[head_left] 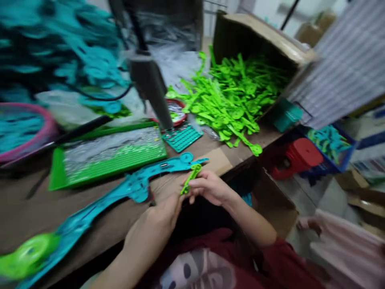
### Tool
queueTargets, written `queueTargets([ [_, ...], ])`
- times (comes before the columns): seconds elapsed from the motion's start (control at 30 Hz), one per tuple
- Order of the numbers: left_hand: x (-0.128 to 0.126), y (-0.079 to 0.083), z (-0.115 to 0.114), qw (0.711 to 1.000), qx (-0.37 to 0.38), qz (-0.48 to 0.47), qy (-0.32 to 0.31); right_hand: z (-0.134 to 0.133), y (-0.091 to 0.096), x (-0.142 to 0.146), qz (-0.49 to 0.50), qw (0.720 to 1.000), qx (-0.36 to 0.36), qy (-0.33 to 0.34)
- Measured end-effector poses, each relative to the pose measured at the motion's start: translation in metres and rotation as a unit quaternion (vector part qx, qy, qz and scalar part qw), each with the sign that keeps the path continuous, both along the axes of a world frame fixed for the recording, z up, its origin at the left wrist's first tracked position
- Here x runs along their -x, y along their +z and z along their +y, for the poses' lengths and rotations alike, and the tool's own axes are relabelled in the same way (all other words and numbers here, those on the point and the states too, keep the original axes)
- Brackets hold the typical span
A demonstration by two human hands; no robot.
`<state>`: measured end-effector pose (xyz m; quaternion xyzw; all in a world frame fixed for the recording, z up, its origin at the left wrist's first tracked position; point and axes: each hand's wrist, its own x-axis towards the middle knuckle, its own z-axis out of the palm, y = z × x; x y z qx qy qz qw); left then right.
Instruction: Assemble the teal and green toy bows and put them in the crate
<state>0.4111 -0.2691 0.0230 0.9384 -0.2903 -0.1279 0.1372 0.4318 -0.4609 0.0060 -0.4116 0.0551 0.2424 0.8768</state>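
Observation:
A small, bright green plastic strip (pixel 191 178) is tilted between my hands at the table's front edge. My right hand (pixel 212 188) pinches it from the right, thumb and fingers closed on it. My left hand (pixel 161 214) is closed at the strip's lower end; its fingertips are partly hidden. Just beyond lies a long blue plastic piece (pixel 138 182), curved and trigger-shaped in its middle, running from lower left towards my hands. A round green part (pixel 33 253) sits on its near left end. Blur hides small details.
Behind are a green tray (pixel 111 160) of small silvery pieces, a teal grid tray (pixel 183 138) and a grey upright tool (pixel 150 86). Green strips (pixel 228 104) spill from a cardboard box (pixel 270 28). Blue parts (pixel 84 52) are heaped left; a red stool (pixel 300 156) stands right.

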Motion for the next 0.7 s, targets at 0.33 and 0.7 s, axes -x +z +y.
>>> queueTargets([
  [0.33, -0.002, -0.004, -0.006, 0.998, -0.044, 0.022, 0.026, 0.010, -0.013, -0.001, -0.009, 0.999, 0.041, -0.013],
  [0.7, 0.002, -0.002, -0.008, 0.997, -0.035, 0.034, 0.059, 0.021, -0.011, 0.009, -0.060, 0.965, 0.210, -0.147],
])
